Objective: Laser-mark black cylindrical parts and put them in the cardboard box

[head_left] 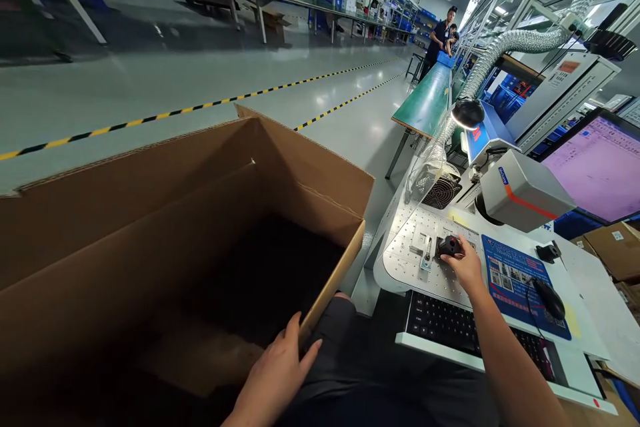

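A large open cardboard box [330, 273] fills the left side, its inside mostly in dark shadow. At its near right rim, my left hand [275, 367] is closed over the edge, thumb outside and fingers on the inner side. My right hand [467, 267] reaches over a perforated metal plate [407, 263] and grips a small rounded black part [450, 246] between thumb and fingers. A little metal fixture [427, 253] stands just left of that part. Above and behind the hand hangs the grey machine head [525, 190] with an orange stripe.
A keyboard [443, 327] lies below the plate. Right of my hand are a blue mat [520, 287], a black mouse [549, 299] and a monitor [597, 160]. A ducted hose [493, 60] and lit lamp [468, 113] rise behind. Another person [440, 37] stands at the far green bench [425, 103].
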The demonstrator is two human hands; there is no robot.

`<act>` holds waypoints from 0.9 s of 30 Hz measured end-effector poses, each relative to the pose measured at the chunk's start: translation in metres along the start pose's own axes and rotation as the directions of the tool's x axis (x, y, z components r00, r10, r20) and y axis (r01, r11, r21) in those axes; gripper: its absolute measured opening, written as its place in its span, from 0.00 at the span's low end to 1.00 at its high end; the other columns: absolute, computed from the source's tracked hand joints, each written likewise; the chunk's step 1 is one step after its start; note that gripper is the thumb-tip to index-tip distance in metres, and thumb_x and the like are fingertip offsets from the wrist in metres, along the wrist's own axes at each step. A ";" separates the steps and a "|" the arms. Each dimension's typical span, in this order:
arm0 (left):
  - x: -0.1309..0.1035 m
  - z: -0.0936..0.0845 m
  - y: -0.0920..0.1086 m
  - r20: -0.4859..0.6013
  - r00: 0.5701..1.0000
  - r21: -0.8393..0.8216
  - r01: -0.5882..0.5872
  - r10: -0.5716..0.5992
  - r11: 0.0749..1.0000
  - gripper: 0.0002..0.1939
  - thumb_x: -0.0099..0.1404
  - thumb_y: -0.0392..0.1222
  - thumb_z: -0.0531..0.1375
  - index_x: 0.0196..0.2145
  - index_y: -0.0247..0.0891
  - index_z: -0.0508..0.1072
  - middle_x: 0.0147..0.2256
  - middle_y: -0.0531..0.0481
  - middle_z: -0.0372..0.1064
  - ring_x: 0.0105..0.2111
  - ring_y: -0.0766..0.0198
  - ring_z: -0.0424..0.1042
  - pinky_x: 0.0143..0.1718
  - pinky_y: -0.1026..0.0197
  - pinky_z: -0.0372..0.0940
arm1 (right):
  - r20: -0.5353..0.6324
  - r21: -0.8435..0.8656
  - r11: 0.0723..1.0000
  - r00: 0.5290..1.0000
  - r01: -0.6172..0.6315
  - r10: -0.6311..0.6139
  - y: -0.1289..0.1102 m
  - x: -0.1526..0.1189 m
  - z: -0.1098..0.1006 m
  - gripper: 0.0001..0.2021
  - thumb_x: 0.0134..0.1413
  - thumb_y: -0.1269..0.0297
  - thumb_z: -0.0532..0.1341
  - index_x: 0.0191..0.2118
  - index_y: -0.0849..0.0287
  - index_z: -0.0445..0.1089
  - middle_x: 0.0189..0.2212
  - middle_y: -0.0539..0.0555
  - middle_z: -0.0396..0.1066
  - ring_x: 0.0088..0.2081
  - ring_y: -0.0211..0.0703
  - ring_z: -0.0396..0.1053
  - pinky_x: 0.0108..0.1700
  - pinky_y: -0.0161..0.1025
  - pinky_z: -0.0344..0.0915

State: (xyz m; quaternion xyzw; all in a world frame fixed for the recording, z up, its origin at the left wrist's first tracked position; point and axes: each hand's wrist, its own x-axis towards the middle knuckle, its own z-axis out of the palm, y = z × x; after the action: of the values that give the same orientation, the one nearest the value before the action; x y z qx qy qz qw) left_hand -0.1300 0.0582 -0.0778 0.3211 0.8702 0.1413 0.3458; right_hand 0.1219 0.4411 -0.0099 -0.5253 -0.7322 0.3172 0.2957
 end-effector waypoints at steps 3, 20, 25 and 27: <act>0.002 0.001 -0.001 -0.017 1.000 -0.017 -0.009 0.009 1.000 0.48 0.65 0.67 0.38 0.72 0.31 0.42 0.61 0.36 0.59 0.59 0.49 0.64 0.59 0.51 0.59 | -0.046 -0.093 0.996 0.999 -0.006 0.002 -0.005 -0.007 0.000 0.54 0.36 0.50 0.73 0.71 0.60 0.56 0.57 0.61 0.68 0.49 0.55 0.70 0.56 0.53 0.67; 0.003 0.001 -0.001 -0.037 0.999 -0.069 -0.033 0.030 0.997 0.46 0.65 0.66 0.42 0.71 0.31 0.47 0.63 0.36 0.60 0.60 0.45 0.64 0.59 0.47 0.60 | -0.178 -0.122 0.992 0.984 -0.033 0.011 0.007 -0.023 0.014 0.40 0.45 0.49 0.67 0.63 0.63 0.65 0.50 0.64 0.73 0.54 0.66 0.69 0.59 0.61 0.59; 0.005 0.001 0.003 -0.014 1.000 -0.024 -0.006 0.006 1.000 0.47 0.62 0.68 0.39 0.69 0.33 0.45 0.61 0.38 0.62 0.59 0.50 0.65 0.59 0.52 0.59 | -0.213 -0.127 0.992 0.976 0.012 -0.039 0.009 -0.035 0.006 0.42 0.48 0.45 0.66 0.65 0.66 0.63 0.60 0.68 0.65 0.62 0.68 0.60 0.64 0.63 0.55; 0.006 0.001 0.004 -0.026 0.999 -0.024 -0.020 0.019 1.000 0.47 0.62 0.68 0.39 0.69 0.32 0.46 0.61 0.37 0.61 0.59 0.49 0.65 0.59 0.52 0.59 | -0.244 -0.144 0.987 0.964 0.068 -0.102 0.011 -0.057 -0.002 0.39 0.53 0.45 0.64 0.64 0.66 0.63 0.62 0.68 0.62 0.64 0.65 0.59 0.65 0.62 0.55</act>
State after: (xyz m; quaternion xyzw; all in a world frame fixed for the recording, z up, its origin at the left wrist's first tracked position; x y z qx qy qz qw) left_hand -0.1301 0.0652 -0.0796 0.3235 0.8697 0.1594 0.3370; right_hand 0.1455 0.3898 -0.0227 -0.5478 -0.7305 0.1854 0.3631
